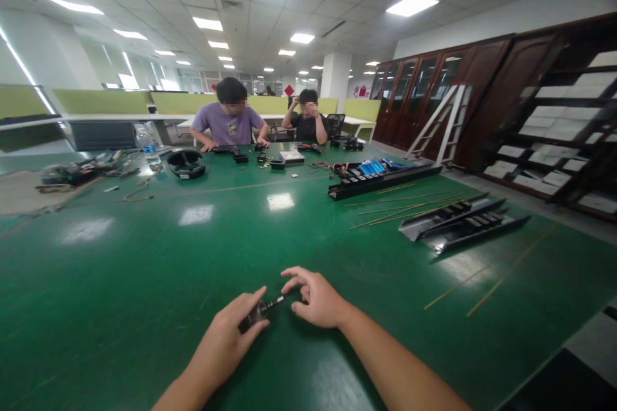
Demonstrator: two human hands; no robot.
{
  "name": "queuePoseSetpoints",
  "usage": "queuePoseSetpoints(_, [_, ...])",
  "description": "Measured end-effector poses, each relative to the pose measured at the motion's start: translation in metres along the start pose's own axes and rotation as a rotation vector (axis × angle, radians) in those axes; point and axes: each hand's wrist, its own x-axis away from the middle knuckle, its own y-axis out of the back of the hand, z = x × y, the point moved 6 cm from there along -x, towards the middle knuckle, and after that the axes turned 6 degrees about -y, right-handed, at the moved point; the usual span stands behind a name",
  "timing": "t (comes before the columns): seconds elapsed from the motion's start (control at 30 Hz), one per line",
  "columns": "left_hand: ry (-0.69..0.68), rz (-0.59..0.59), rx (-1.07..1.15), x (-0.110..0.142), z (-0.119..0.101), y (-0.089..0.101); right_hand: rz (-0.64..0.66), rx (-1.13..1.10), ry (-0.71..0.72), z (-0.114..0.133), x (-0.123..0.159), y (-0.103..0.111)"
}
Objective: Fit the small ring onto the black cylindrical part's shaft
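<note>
Small dark device (pixel 251 317) sits low centre of the frame, in the left hand (pixel 226 332), gripped between thumb and fingers, partly hidden by them; exact kind not readable. Its long axis runs aslant, body at lower left, thin shaft rising to a pale tip at upper right. Tip points toward the right hand (pixel 319 300), just short of its curled fingers; a narrow gap of green table (pixel 144 282) shows between. Left hand is the nearer, in contact; right hand lies to the right of the device, thumb and forefinger apart, nothing seen in its grasp. Both forearms enter from the bottom edge. Containers: long black channel (pixel 369 188), right of centre in the upper half, carries blue packets (pixel 372 167) and darker pieces too small to sort. Below it, toward the right, two shorter channels (pixel 482 235) lie side by side, aslant, with dark blocks inside, details blurred. Clear bottle (pixel 150 153) with a blue label stands upper left; how full, cannot tell. Dark headset (pixel 186 165) rests just right of it. Thin rods (pixel 477 305) lie loose at right, below the shorter channels, well apart from both hands.
</note>
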Motion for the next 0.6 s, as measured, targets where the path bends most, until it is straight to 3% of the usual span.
queuePoseSetpoints(0.17, [0.143, -0.092, 0.013, 0.005, 0.01, 0.005, 0.03, -0.03, -0.005, 0.008, 0.004, -0.012])
queuePoseSetpoints(0.43, [0.113, -0.024, 0.087, -0.001, 0.01, -0.002, 0.001, 0.07, 0.017, 0.011, 0.001, -0.024])
queuePoseSetpoints(0.6, [0.07, -0.055, 0.101, -0.002, 0.006, -0.001, 0.021, 0.064, 0.005, 0.007, 0.002, -0.024])
